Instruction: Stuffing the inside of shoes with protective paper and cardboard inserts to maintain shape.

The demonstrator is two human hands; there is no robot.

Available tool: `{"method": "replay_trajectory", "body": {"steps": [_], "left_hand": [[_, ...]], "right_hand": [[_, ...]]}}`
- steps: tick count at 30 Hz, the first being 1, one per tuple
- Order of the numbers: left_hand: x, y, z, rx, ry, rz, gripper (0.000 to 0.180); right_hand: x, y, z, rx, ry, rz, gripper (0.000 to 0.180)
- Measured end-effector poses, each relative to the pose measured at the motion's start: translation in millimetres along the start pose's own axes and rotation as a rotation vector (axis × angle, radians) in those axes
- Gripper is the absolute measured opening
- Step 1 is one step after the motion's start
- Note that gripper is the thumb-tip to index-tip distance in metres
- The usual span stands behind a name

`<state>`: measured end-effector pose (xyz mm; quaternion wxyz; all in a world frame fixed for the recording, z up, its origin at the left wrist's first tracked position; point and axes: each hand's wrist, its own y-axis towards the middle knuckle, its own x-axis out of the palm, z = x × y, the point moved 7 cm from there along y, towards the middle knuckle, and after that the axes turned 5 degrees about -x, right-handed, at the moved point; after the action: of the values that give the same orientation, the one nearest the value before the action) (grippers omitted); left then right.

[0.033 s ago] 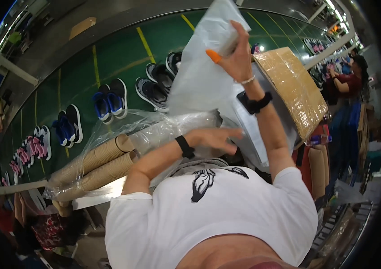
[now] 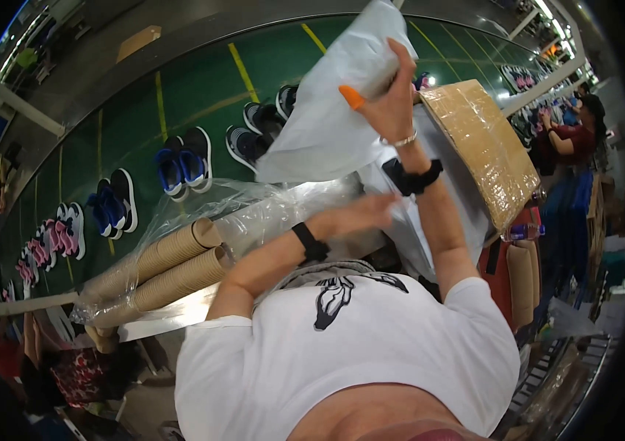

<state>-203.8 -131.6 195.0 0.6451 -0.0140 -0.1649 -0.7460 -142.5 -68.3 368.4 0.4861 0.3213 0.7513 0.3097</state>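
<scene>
A white, slightly translucent sheet [image 2: 342,110] hangs from my right hand [image 2: 389,106], spread over the far side of the bench. An orange cover sits on that thumb; thumb and index finger are apart in front of the sheet, while the remaining fingers are partly hidden and appear to grip it. My left hand [image 2: 360,214] is smeared by motion, below the sheet and close to a stack of white sheets [image 2: 411,209]. I cannot make out its fingers or anything in them. Both wrists wear black bands.
Several pairs of shoes [image 2: 184,162] stand on a green conveyor belt [image 2: 209,95] marked with yellow lines. Nested brown ridged cardboard pieces [image 2: 176,257] lie in clear plastic at left. A taped cardboard box flap [image 2: 481,147] rises at right. Another person [image 2: 577,132] works farther right.
The white sheet's lower part has swung left and up, covering more of the dark shoes. My left hand has shifted slightly up and blurred; my right hand has barely moved.
</scene>
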Motion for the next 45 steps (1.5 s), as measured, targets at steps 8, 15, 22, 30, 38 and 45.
{"method": "replay_trajectory", "body": {"steps": [8, 15, 22, 30, 38, 45], "left_hand": [[-134.2, -55.3, 40.1, 0.285, -0.695, 0.553, 0.036], [-177.5, -103.4, 10.0, -0.245, -0.533, 0.573, 0.040], [-130.4, -111.5, 27.0, -0.074, -0.515, 0.515, 0.039], [-133.2, -130.3, 4.1, -0.222, -0.472, 0.837, 0.032], [-176.4, -135.5, -21.6, -0.221, -0.596, 0.806, 0.038], [-257.8, -139.8, -8.3, -0.299, 1.212, 1.253, 0.048]], "right_hand": [[33.2, -52.6, -49.0, 0.208, 0.345, 0.363, 0.093], [64.5, -63.0, -46.2, 0.361, 0.651, 0.237, 0.099], [112.0, -41.1, -65.0, 0.002, 0.161, -0.230, 0.020], [156.9, -81.9, -10.7, 0.314, 0.396, -0.325, 0.052], [137.5, -123.1, 11.6, 0.396, 0.156, -0.469, 0.057], [191.8, -127.6, 63.5, 0.466, -0.042, -0.853, 0.052]]}}
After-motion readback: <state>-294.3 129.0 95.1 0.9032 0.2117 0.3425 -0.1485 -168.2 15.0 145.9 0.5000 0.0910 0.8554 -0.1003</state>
